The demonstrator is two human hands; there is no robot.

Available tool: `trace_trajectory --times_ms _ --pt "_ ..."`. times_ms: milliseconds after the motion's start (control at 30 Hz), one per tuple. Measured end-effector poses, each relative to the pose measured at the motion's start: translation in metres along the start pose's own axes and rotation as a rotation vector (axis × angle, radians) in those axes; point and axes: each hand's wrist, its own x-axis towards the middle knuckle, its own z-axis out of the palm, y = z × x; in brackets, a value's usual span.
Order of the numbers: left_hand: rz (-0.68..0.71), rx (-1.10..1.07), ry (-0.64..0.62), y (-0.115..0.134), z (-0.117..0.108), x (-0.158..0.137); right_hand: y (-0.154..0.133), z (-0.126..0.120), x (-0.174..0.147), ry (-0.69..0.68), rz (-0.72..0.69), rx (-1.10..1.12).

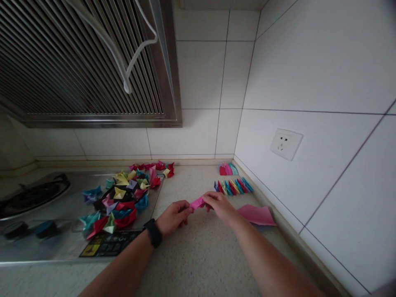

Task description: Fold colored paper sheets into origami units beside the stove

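Between my left hand (pixel 173 218) and right hand (pixel 219 205), both pinching its ends, sits a folded pink strip (pixel 197 203); from there, pink paper (pixel 256 215) at 3 o'clock, colourful folded row (pixel 233 187) at 2, messy origami pile (pixel 119 193) at 9.

- Left, folded papers (pixel 120 193) crowd the stove (pixel 66 243)!
- Far right, a paper row (pixel 233 187), a bundle (pixel 228 169) behind it!
- Nearer, a strip (pixel 196 203), sheets (pixel 256 214) to its right.

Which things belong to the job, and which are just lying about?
Likely job: folded pink paper strip, in left hand and right hand; pink paper sheet; row of multicoloured folded papers; heap of multicoloured folded papers.
Likely unrelated: white wall socket; slatted metal hood.
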Motion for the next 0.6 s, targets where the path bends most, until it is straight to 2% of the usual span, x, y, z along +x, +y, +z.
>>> trace_trajectory --times_ms 300,600 --pt "0.002 -0.052 0.039 -0.0074 -0.0006 0.005 -0.0012 -0.0044 0.0016 0.069 -0.03 -0.036" --pt "0.022 -0.197 0.096 -0.0094 0.0001 0.0082 0.0017 -0.0044 0.0 -0.024 -0.089 -0.115"
